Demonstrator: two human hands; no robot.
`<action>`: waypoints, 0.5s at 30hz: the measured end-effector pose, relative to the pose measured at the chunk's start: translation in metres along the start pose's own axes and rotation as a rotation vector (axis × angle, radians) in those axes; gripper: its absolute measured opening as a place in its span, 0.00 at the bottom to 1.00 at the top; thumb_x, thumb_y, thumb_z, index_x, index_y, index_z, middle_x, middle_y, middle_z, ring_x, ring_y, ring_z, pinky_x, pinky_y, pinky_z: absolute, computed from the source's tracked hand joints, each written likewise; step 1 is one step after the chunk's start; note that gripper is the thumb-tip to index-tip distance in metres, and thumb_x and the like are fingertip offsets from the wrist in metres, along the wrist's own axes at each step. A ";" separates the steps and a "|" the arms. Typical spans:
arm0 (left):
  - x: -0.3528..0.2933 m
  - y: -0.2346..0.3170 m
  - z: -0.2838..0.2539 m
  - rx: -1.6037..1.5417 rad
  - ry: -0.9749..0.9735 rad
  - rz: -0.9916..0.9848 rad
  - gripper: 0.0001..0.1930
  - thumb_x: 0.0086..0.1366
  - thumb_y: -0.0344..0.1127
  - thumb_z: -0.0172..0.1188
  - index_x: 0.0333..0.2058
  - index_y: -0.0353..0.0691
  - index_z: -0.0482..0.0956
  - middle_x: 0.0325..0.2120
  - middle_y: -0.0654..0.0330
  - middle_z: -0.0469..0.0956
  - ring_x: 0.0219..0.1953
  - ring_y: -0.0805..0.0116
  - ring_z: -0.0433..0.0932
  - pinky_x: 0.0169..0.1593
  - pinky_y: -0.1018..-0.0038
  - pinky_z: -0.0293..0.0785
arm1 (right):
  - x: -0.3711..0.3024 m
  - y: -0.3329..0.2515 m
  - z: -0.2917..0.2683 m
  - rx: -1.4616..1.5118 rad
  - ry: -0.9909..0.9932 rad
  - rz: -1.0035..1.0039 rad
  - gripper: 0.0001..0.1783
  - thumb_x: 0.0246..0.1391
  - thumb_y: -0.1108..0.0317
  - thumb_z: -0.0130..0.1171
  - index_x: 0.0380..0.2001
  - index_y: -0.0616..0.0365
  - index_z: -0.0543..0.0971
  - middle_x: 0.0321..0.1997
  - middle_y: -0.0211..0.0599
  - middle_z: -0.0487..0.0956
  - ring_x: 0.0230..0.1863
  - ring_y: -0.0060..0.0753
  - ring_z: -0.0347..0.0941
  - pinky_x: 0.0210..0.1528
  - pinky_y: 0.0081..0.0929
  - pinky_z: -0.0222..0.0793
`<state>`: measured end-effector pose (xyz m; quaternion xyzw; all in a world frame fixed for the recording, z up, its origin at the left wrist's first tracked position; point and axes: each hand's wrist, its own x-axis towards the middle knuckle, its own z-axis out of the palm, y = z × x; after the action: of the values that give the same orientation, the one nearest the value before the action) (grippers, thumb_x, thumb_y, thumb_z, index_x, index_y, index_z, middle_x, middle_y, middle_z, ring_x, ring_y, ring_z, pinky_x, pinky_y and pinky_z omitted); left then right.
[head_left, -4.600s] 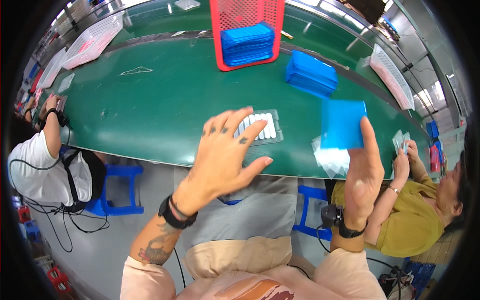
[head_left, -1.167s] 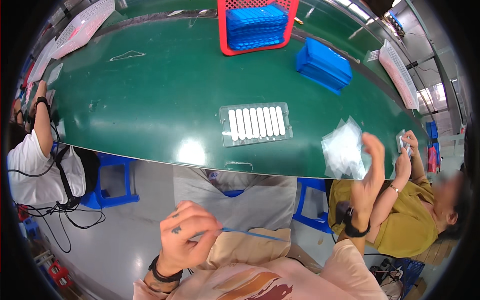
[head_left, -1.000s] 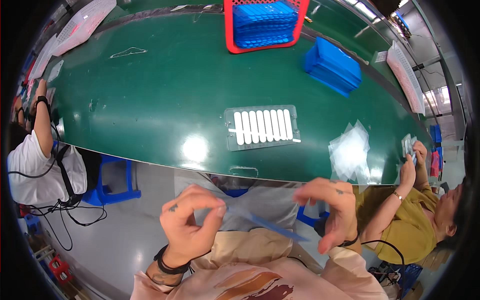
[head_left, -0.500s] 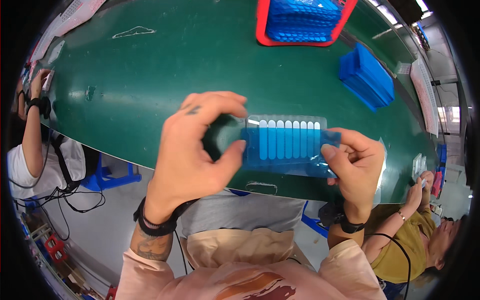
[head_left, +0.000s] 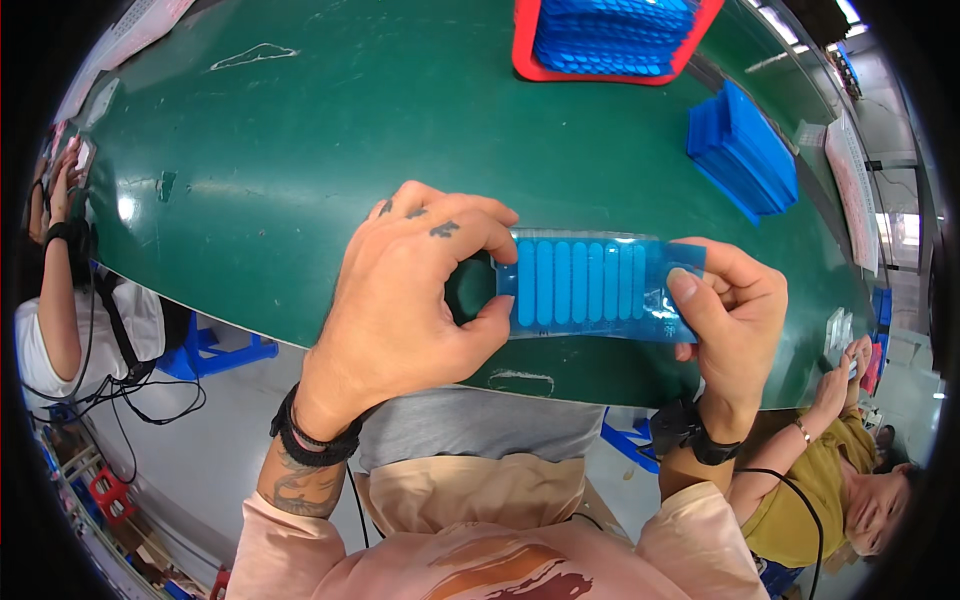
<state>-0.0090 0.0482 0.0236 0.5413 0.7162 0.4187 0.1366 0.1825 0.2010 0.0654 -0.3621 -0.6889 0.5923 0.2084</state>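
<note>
A clear plastic tray with a row of several long rounded slots is held up over the green table. Blue film lies across the slots and runs past the tray's right end. My left hand closes on the left edge, index finger on the upper corner and thumb on the lower one. Between thumb and fingers, my right hand pinches the film's free right end. The film looks stretched fairly flat between both hands. Fingers behind the tray are hidden.
A red bin full of blue pieces stands at the far side. Right of it is a stack of blue sheets. One co-worker's hand is at the left table end, another's hands at the right. The table's near edge runs before me.
The blue film has moved up to cover the full length of the slots, whose tops were bare. My left fingers have closed onto the left edge. My right hand has shifted slightly right.
</note>
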 end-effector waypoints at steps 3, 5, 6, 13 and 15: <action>0.000 0.000 0.000 0.011 0.005 0.000 0.14 0.37 0.24 0.64 0.28 0.38 0.77 0.40 0.57 0.81 0.38 0.58 0.74 0.44 0.67 0.72 | 0.002 0.001 0.000 0.003 -0.004 0.018 0.11 0.52 0.77 0.63 0.40 0.70 0.80 0.21 0.28 0.79 0.15 0.08 0.64 0.14 0.10 0.57; 0.000 0.000 0.001 0.016 0.005 0.009 0.14 0.36 0.24 0.64 0.28 0.38 0.77 0.40 0.57 0.81 0.38 0.57 0.74 0.44 0.67 0.72 | 0.003 0.000 -0.001 -0.002 -0.001 0.025 0.11 0.52 0.77 0.63 0.40 0.70 0.80 0.21 0.28 0.79 0.15 0.08 0.64 0.14 0.10 0.57; 0.000 0.000 0.002 0.026 0.006 0.016 0.14 0.36 0.24 0.64 0.28 0.38 0.77 0.40 0.57 0.81 0.38 0.57 0.74 0.44 0.67 0.72 | 0.003 0.000 -0.002 -0.002 0.001 0.026 0.11 0.52 0.77 0.63 0.40 0.71 0.80 0.21 0.29 0.79 0.15 0.09 0.64 0.14 0.10 0.57; -0.001 0.000 0.004 0.061 0.029 0.040 0.15 0.35 0.24 0.65 0.28 0.38 0.77 0.39 0.57 0.81 0.38 0.56 0.73 0.43 0.66 0.72 | 0.001 -0.004 -0.008 -0.225 0.159 -0.027 0.12 0.51 0.76 0.64 0.40 0.69 0.80 0.20 0.28 0.78 0.16 0.10 0.66 0.17 0.11 0.59; -0.001 0.002 0.005 0.043 0.026 0.047 0.15 0.35 0.24 0.64 0.28 0.38 0.77 0.39 0.57 0.81 0.37 0.56 0.73 0.43 0.66 0.72 | -0.010 -0.003 -0.011 -0.298 0.163 -0.096 0.13 0.50 0.76 0.64 0.40 0.68 0.80 0.20 0.28 0.78 0.16 0.10 0.66 0.18 0.12 0.60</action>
<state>-0.0043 0.0498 0.0218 0.5555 0.7138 0.4132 0.1057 0.1962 0.2012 0.0723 -0.4028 -0.7663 0.4416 0.2356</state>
